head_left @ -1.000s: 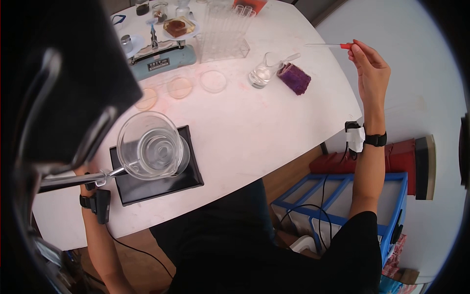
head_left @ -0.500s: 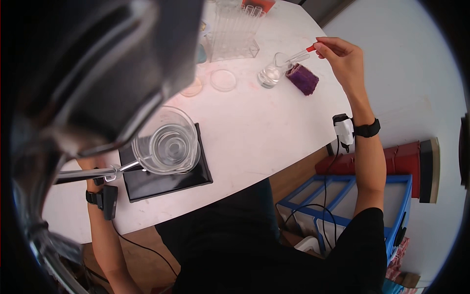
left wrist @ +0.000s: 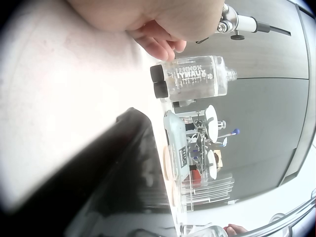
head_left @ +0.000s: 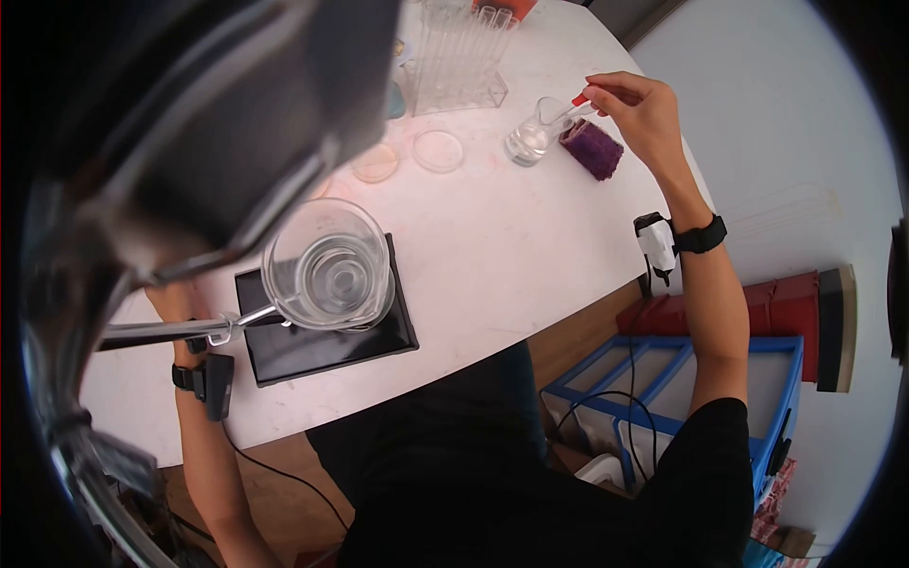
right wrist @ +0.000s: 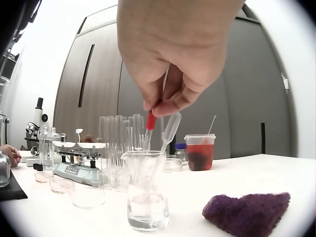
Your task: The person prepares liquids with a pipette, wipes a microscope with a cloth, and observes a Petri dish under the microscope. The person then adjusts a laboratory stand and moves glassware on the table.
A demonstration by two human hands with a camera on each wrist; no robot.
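Note:
Between thumb and fingertips my right hand (right wrist: 173, 49) pinches the red bulb of a glass dropper (right wrist: 151, 121). The dropper's glass tube reaches down into the mouth of a small glass flask (right wrist: 147, 200) with clear liquid at its bottom. A translucent plastic pipette (right wrist: 171, 129) leans in the same flask. Beside it on the table lies a rough purple cloth-like piece (head_left: 592, 150). My left hand (left wrist: 148, 17) rests at the table's left side, fingers loosely curled and holding nothing, near a clear bottle (left wrist: 195, 76); dark equipment partly covers this hand in the head view.
A large glass beaker (head_left: 327, 222) stands over a black tray (head_left: 312, 364), with a metal clamp rod (head_left: 161, 333) beside it. Petri dishes (head_left: 437, 150), a test tube rack (head_left: 454, 95) and a balance (right wrist: 76, 170) stand farther back. A red-filled tub (right wrist: 200, 153) is behind the flask.
My right hand has moved left and lowered the dropper from beside the flask into its mouth. The head view has shifted, and the dark equipment covers more. The left hand stays at the left side.

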